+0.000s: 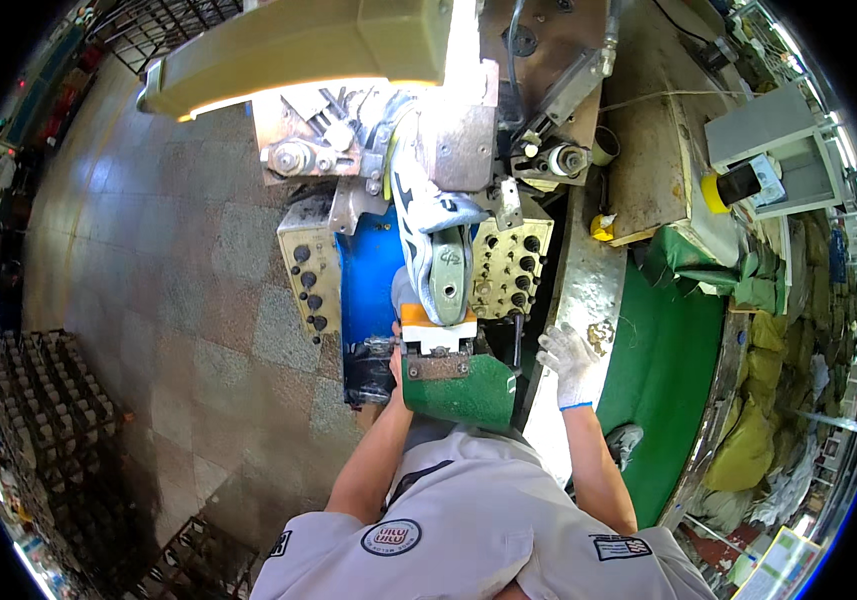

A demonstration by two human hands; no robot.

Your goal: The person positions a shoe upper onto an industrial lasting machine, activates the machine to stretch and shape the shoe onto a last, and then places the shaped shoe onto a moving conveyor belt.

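Note:
A white and pale blue shoe (410, 220) with dark markings sits in the machine in front of me, toe under the bright lamp. A grey-green shoe last (449, 270) fills its opening. The heel end rests against an orange and white block (436, 330) above a green metal guard (460, 390). My left hand (395, 368) is bare and reaches beside that guard, its fingers mostly hidden behind the machine. My right hand (570, 362) wears a white glove with a blue cuff. Its fingers are spread over the metal ledge right of the machine, holding nothing.
Two control boxes with black knobs, a left one (310, 275) and a right one (511, 265), flank the shoe. An olive lamp housing (298, 55) hangs overhead. A worn workbench (648, 190) stands at right. Dark racks (48, 400) stand on the tiled floor at left.

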